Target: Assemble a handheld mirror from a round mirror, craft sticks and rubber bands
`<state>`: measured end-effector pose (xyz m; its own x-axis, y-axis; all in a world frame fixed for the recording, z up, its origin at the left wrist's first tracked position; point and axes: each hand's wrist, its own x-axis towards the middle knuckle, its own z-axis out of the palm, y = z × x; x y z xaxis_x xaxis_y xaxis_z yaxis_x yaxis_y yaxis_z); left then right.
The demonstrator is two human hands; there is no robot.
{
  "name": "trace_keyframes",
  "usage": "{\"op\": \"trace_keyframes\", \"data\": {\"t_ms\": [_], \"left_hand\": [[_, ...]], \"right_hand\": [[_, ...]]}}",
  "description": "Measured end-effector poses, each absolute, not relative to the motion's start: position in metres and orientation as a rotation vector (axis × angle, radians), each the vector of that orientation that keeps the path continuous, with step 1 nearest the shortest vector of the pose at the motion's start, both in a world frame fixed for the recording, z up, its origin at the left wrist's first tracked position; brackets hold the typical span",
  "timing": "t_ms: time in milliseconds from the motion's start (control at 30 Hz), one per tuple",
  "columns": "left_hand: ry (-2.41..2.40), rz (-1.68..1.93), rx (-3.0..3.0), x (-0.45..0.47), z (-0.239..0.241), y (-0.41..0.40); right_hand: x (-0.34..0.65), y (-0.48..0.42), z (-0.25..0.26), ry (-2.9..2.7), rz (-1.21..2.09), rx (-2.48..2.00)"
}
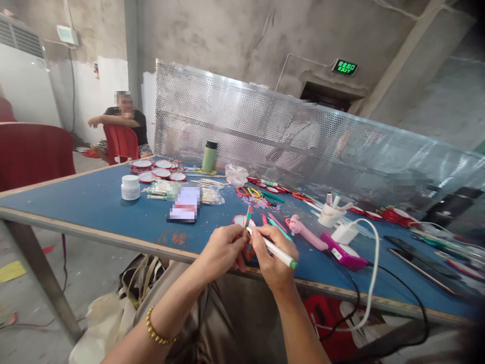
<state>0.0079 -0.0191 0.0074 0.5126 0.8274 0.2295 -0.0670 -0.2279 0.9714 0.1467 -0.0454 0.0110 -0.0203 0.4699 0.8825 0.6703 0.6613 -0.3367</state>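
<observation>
My left hand (223,248) is closed in a pinch on a thin red-and-green stick (248,216) that points up over the blue table (94,207). My right hand (271,258) is closed round a white pen with a green cap (278,254), its tip at the base of the stick. Both hands meet at the table's near edge. A small red-and-white round piece (239,220) lies just behind the stick. More coloured sticks (276,222) lie to the right of it.
A white jar (130,187), red-rimmed discs (157,171), a green flask (209,156), scissors (247,191), a pink tool (305,231), a paper cup (330,214) and a white charger with cable (346,233) are on the table. A perforated metal screen (265,126) backs it. A person sits on a red chair (120,143) far left.
</observation>
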Motion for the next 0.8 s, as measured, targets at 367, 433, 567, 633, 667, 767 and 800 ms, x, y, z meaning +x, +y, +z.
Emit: {"op": "trace_keyframes", "data": {"t_ms": [367, 433, 567, 633, 667, 767, 800], "left_hand": [[0.661, 0.955, 1.575, 0.0083, 0.0062, -0.0195], [0.661, 0.955, 1.58, 0.0083, 0.006, -0.0194], [0.667, 0.96, 1.587, 0.0087, 0.0049, -0.0177], [0.67, 0.958, 1.581, 0.0089, 0.0051, -0.0172], [0.671, 0.955, 1.577, 0.0089, 0.0053, -0.0172], [0.676, 0.949, 1.562, 0.0088, 0.006, -0.0184], [0.676, 0.949, 1.56, 0.0087, 0.006, -0.0188]], "right_hand": [[0.1486, -0.0428, 0.0088, -1.668, -0.211, -0.956], [0.1484, -0.0432, 0.0088, -1.671, -0.212, -0.957], [0.1478, -0.044, 0.0093, -1.673, -0.213, -0.953], [0.1477, -0.044, 0.0095, -1.674, -0.212, -0.952], [0.1477, -0.0438, 0.0095, -1.672, -0.211, -0.949], [0.1479, -0.0433, 0.0092, -1.655, -0.207, -0.938], [0.148, -0.0432, 0.0091, -1.652, -0.208, -0.938]]}}
